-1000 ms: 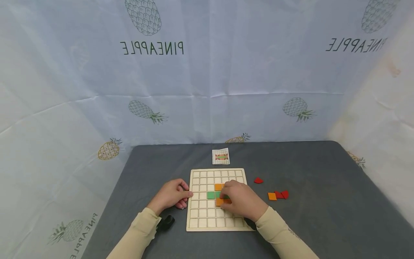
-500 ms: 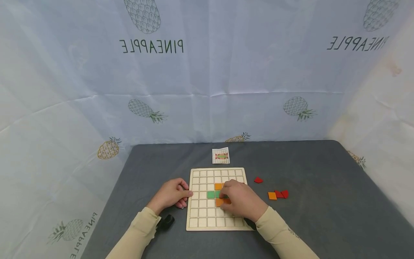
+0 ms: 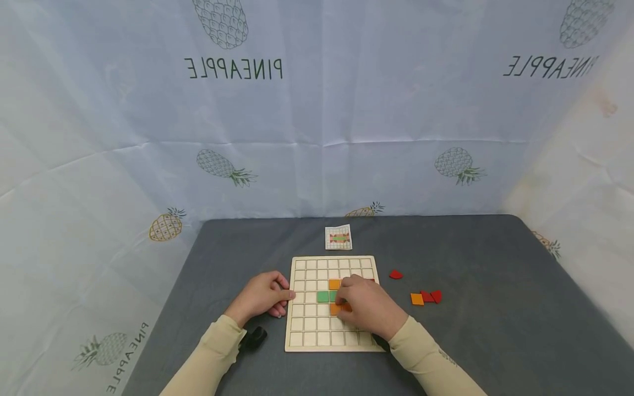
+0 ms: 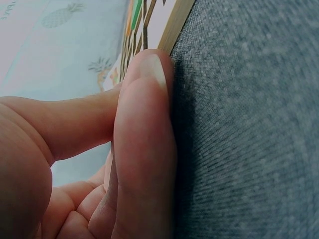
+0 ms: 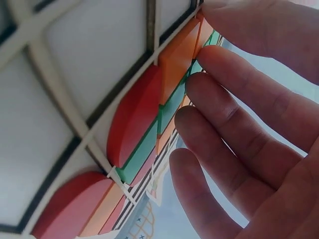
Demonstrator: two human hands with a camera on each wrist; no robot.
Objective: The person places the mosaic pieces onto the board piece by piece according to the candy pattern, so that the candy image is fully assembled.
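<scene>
A wooden grid board (image 3: 310,325) lies flat on the dark table. My left hand (image 3: 261,297) is at its left edge, with thumb and forefinger on the rim in the left wrist view. My right hand (image 3: 369,304) is over the board's middle, thumb tip and forefinger at the near and far sides of an orange square tile (image 3: 335,309). Another orange tile (image 3: 334,284) and a green tile (image 3: 323,297) sit in nearby cells. The right wrist view shows red curved pieces (image 5: 135,115) set in cells beside them; the hand hides part of this pattern from above.
A small pattern card (image 3: 338,237) lies behind the board. To the right are a single red piece (image 3: 395,274), a loose orange tile (image 3: 417,299) and two red pieces (image 3: 430,297). A pineapple-print curtain (image 3: 317,110) hangs behind the table.
Both hands keep practically the same places, the right over the tiles and the left at the board's edge. The head view has shifted very slightly.
</scene>
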